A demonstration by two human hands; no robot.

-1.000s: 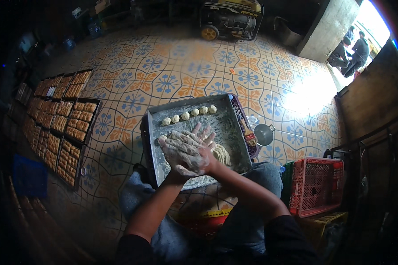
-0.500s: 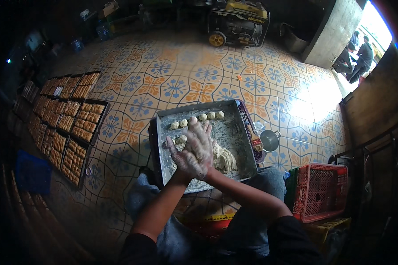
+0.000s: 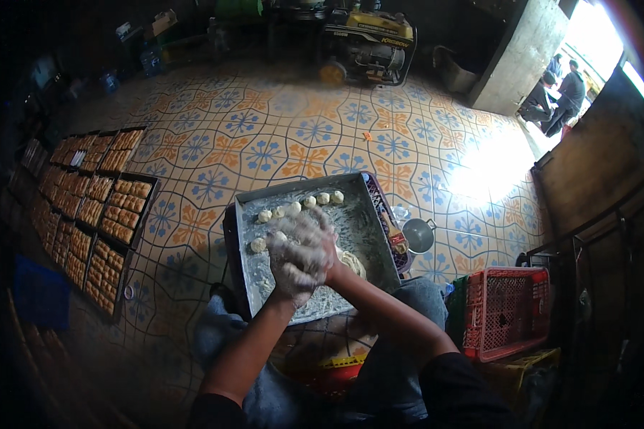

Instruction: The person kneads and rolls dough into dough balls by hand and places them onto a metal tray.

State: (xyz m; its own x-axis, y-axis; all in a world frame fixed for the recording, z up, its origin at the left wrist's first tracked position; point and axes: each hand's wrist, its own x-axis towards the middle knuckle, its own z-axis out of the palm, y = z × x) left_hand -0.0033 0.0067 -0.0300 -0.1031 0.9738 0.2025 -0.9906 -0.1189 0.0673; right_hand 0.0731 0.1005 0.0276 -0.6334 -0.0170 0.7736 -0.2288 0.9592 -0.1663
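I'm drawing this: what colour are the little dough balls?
The dough balls are creamy white; the head view shows best.

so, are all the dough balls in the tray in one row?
No: dough balls line the far side of the tray, but another ball sits nearer, outside that row, beside the left hand.

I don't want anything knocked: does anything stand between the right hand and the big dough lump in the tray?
Nothing visible does. The right hand, close against the left hand, is just left of the dough lump; the dough balls in the tray lie off that path.
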